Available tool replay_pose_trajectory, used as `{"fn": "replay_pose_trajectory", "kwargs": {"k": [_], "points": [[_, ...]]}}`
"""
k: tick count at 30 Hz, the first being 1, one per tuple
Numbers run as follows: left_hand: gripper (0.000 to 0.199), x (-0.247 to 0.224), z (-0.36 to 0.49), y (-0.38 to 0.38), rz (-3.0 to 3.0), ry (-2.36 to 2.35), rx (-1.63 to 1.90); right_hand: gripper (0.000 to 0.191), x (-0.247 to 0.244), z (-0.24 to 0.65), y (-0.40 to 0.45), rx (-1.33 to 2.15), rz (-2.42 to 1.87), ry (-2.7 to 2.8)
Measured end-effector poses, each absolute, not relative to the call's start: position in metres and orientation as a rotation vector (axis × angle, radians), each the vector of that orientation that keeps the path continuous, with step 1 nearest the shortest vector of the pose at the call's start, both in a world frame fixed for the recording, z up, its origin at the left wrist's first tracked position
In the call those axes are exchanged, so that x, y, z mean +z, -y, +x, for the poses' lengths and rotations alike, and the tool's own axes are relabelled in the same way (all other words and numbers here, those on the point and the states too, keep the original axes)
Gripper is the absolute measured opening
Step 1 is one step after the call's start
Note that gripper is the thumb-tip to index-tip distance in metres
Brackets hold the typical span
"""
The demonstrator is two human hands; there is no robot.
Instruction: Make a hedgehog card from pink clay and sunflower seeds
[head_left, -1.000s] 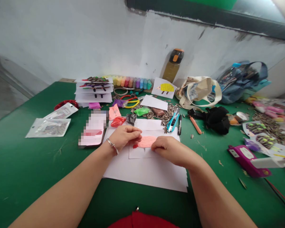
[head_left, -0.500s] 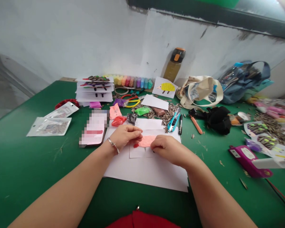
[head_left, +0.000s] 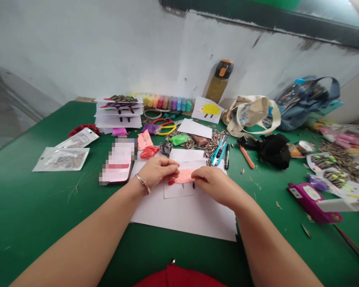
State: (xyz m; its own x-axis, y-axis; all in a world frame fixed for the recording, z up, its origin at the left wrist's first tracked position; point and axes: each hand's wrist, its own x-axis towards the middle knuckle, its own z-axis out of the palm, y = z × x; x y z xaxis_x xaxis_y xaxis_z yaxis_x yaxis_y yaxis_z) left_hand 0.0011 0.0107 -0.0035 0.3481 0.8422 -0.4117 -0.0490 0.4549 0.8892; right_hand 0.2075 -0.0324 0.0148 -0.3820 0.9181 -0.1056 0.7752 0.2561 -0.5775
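Note:
A flat pink clay shape point(head_left: 184, 175) lies on a small white card point(head_left: 176, 191), with a bit of red clay point(head_left: 171, 183) at its left end and a small dark piece at its lower right. The card rests on larger white sheets point(head_left: 182, 219). My left hand point(head_left: 163, 170), a bracelet at its wrist, is at the shape's left end, thumb and fingers pressed together; what is between them is too small to make out. At the right end, my right hand point(head_left: 208, 180) touches the pink clay with bent, closed fingers, whose tips are partly hidden.
Behind the sheets are clay packets point(head_left: 149, 152), sunflower seeds point(head_left: 215, 139), a blue cutter point(head_left: 218, 153) and a black pen point(head_left: 227, 156). A phone point(head_left: 118, 163) lies left; a purple-pink device point(head_left: 314, 203) sits right. A bottle point(head_left: 219, 81) leans against the wall.
My right hand has moved slightly up and away from the lower edge of the pink clay, so the dark piece at its lower right shows more. My left hand has barely moved.

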Motion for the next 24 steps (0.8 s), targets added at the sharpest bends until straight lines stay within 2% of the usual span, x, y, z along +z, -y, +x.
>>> {"fn": "replay_pose_trajectory", "kwargs": {"k": [7, 14, 24], "points": [[0.029, -0.004, 0.001, -0.011, 0.934, -1.076, 0.696, 0.003, 0.021, 0.211, 0.039, 0.784, -1.709, 2.315], [0.027, -0.002, 0.001, -0.011, 0.932, -1.095, 0.695, 0.003, 0.008, 0.209, 0.036, 0.762, -1.733, 2.374], [0.027, -0.003, 0.001, -0.010, 0.934, -1.086, 0.702, 0.007, 0.014, 0.211, 0.037, 0.847, -1.708, 2.368]]}}
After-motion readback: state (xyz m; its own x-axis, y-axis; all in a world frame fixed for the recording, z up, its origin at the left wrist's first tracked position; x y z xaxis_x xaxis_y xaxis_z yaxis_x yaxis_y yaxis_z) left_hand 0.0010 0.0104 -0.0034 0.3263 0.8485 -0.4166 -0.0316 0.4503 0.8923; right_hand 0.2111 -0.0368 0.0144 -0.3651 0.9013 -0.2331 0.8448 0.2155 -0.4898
